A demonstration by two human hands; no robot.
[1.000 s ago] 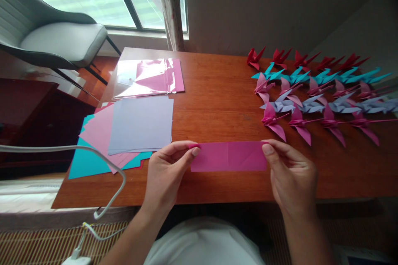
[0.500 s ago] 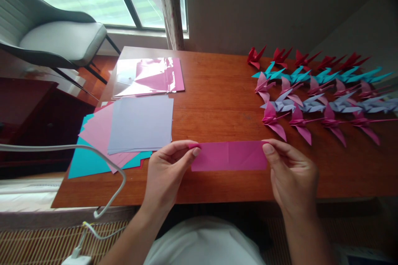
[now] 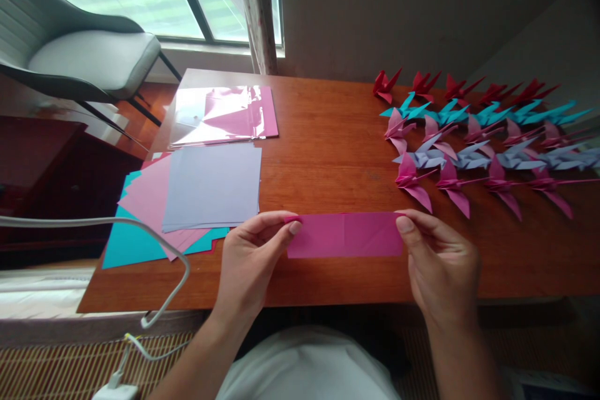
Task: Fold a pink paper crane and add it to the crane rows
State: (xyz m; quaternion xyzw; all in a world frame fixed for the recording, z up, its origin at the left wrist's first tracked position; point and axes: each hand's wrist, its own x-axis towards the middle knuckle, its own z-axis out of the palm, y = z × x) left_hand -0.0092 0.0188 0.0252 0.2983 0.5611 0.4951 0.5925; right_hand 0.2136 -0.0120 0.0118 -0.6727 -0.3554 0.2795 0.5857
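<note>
A magenta sheet of origami paper (image 3: 344,235), folded into a long rectangle, stretches between my two hands over the front part of the wooden table. My left hand (image 3: 255,256) pinches its upper left corner between thumb and fingers. At the upper right corner, my right hand (image 3: 440,265) grips the paper the same way. A faint vertical crease runs down the middle of the sheet, and slanting creases show on its right half. Whatever lies behind the paper is hidden.
Rows of folded paper cranes (image 3: 454,187) stand at the right of the table (image 3: 319,156). To the left lie lilac sheets (image 3: 213,187) over pink and turquoise ones, with a glossy packet (image 3: 225,114) behind. A white cable (image 3: 164,244) loops past the left edge.
Almost nothing differs. Both hands keep their pinch on the magenta origami paper, whose top edge has parted slightly near the middle.
</note>
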